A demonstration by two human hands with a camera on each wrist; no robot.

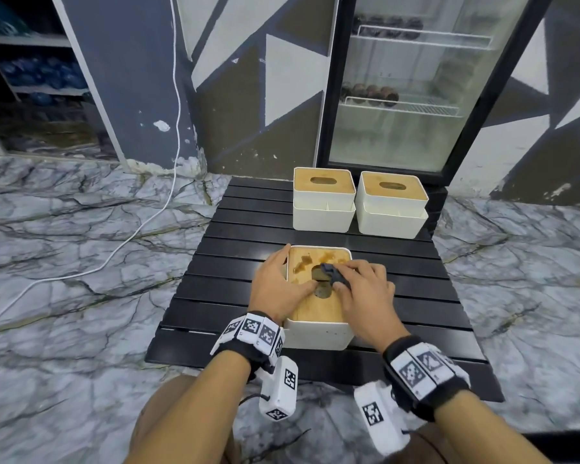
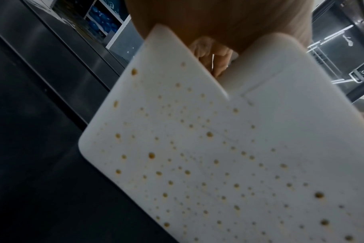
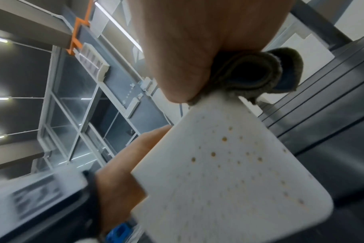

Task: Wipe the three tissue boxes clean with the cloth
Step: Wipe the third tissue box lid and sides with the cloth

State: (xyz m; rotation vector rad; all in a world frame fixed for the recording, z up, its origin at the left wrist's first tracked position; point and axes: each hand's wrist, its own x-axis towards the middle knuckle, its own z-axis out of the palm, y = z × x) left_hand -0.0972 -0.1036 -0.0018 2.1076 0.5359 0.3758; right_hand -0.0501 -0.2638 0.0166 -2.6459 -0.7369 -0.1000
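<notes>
Three white tissue boxes with wooden lids stand on a black slatted table point(image 1: 235, 262). The near box point(image 1: 318, 336) has brown stains point(image 1: 303, 262) on its lid and brown specks on its white wall point(image 2: 218, 164) point(image 3: 229, 172). My left hand point(image 1: 278, 286) grips its left side, thumb on the lid by the oval opening. My right hand point(image 1: 362, 289) holds a dark bunched cloth point(image 1: 334, 274) point(image 3: 249, 74) and presses it on the lid next to the opening. The other two boxes point(image 1: 323, 199) point(image 1: 390, 204) stand side by side at the table's far edge.
A glass-door fridge point(image 1: 416, 85) stands right behind the table. A white cable point(image 1: 148, 216) trails over the marble floor on the left. Shelving with blue items point(image 1: 41, 75) is at far left. My knees are under the table's near edge.
</notes>
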